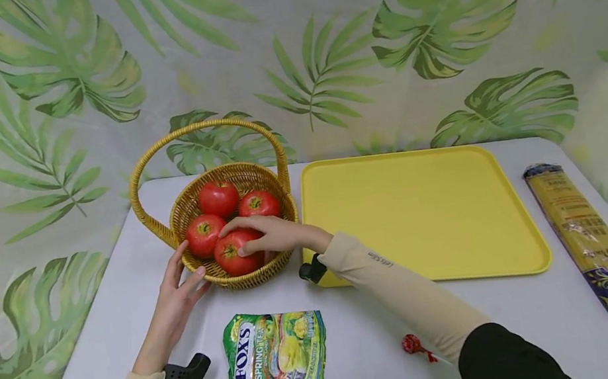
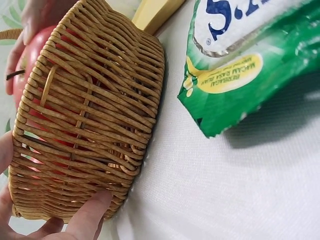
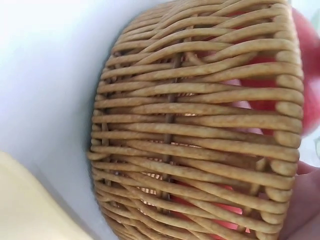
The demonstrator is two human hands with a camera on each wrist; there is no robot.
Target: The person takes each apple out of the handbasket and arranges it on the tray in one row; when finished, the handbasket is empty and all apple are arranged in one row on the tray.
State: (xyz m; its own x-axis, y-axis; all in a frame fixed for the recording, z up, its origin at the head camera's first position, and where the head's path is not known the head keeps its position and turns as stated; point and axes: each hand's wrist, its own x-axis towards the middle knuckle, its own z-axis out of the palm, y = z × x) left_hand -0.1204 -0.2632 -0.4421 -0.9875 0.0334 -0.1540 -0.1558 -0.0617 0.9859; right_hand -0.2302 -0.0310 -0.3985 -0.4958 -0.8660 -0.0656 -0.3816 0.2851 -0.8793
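A wicker basket (image 1: 249, 280) with a tall hoop handle holds several red apples at the back left of the table. My right hand (image 1: 272, 234) reaches over its right rim and grips the front apple (image 1: 236, 262), fingers curled over the top. Against the basket's front-left side rests my left hand (image 1: 174, 305), its fingers spread and touching the rim and wall. In the left wrist view, the left fingers (image 2: 92, 212) lie on the woven wall (image 2: 95, 110). The right wrist view shows mostly weave (image 3: 200, 125), with part of the right hand (image 3: 304, 205) behind the rim.
A yellow tray (image 1: 417, 217) lies right of the basket, under the right forearm's edge. A green Fox's candy bag (image 1: 278, 360) lies in front. A red lollipop (image 1: 411, 344) is beside the right sleeve, and a long noodle packet (image 1: 596, 241) lies along the right edge.
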